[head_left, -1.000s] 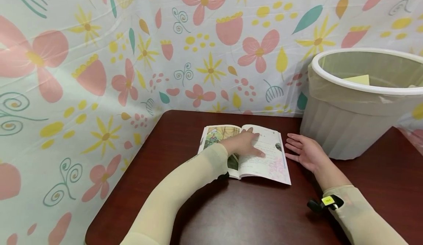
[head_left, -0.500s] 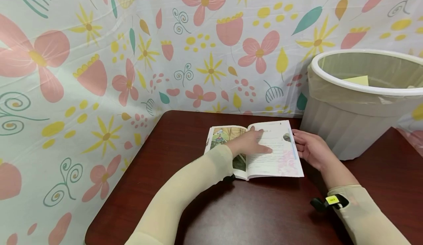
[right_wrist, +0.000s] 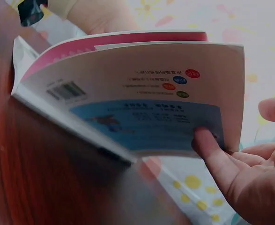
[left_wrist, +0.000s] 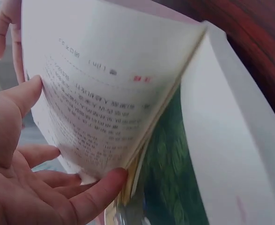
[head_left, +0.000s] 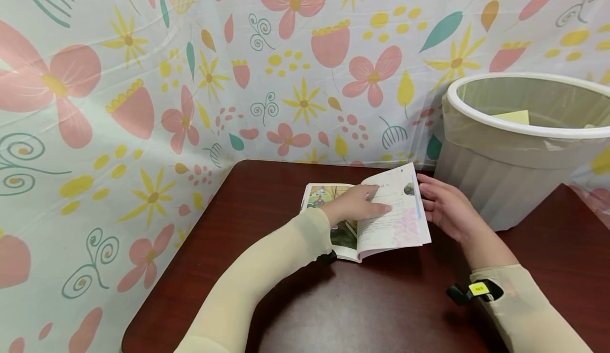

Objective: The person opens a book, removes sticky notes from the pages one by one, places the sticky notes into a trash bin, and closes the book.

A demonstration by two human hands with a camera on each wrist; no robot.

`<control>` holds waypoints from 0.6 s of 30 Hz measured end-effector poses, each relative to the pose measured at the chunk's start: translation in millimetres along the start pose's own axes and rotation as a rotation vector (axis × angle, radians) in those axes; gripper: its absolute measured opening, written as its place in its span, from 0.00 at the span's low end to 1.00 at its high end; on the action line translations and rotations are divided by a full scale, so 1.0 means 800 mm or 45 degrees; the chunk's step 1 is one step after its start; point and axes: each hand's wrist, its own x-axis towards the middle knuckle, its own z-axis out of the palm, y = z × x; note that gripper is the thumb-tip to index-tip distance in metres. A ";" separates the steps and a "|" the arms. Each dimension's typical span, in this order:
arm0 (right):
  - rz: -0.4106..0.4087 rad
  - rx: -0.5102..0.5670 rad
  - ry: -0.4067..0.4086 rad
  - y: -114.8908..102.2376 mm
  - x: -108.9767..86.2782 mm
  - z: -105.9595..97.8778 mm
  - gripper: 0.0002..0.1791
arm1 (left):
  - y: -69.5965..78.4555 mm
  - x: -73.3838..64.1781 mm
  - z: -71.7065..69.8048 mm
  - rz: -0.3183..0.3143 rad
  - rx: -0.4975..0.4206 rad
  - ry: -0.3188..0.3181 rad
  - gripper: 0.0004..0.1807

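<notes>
An open book [head_left: 395,231] lies on the dark red table, its right half lifted and tilted, its picture page flat on the left. My left hand [head_left: 355,205] rests on the text page with fingers spread. In the left wrist view, the left fingers touch the printed page [left_wrist: 95,93] near the spine. At the book's right edge is my right hand [head_left: 448,210], palm turned toward it. A finger of it touches the back cover [right_wrist: 142,89] in the right wrist view, on the blue panel. That cover stands raised off the table, barcode near the spine.
A grey bin [head_left: 491,173] with a white rim and a plastic liner stands on the table at the right, close behind the right hand. Something pale yellow [head_left: 514,116] shows inside it. A floral curtain [head_left: 305,67] hangs behind and left of the table [head_left: 362,310].
The book has shifted right, and its right half has risen from lying nearly flat to tilting upward. My right hand has come from beside the book to touching its edge.
</notes>
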 end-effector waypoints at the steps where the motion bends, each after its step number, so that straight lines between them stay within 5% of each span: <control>1: -0.007 -0.006 -0.004 -0.002 0.001 0.004 0.43 | -0.002 -0.001 -0.001 -0.008 -0.018 0.004 0.46; 8: -0.036 -0.054 -0.025 -0.012 0.013 0.034 0.42 | -0.016 -0.011 -0.012 -0.040 -0.226 0.010 0.41; 18: 0.000 -0.419 -0.009 -0.016 0.047 0.096 0.42 | -0.016 -0.033 -0.041 0.066 -0.483 0.032 0.37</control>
